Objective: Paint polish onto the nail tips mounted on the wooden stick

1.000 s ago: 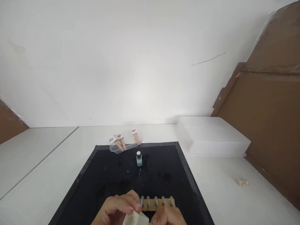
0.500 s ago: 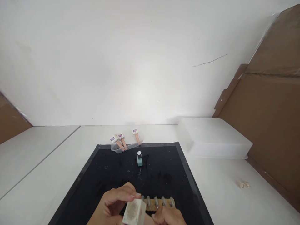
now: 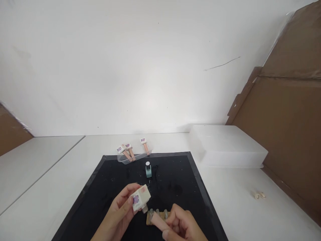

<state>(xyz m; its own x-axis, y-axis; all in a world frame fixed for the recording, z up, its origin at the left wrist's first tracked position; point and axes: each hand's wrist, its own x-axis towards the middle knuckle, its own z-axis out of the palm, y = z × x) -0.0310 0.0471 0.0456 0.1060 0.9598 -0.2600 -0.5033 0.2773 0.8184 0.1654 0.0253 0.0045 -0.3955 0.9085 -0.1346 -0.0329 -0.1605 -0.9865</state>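
Left hand (image 3: 120, 214) is pinched on a small white cap (image 3: 140, 198), right hand (image 3: 182, 225) wrapped round a pink bottle (image 3: 157, 221), both just over the black mat (image 3: 112, 187) on the bench (image 3: 238, 207).

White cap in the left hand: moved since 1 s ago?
Yes. The white cap in the left hand rose from the bottom edge toward the teal bottle.

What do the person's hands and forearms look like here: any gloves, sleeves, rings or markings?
Both are bare. The left hand and right hand wear no gloves, and no rings or markings show on the fingers in view. The left forearm, entering from the bottom edge, has no sleeve; the right wrist is cut off by the frame.
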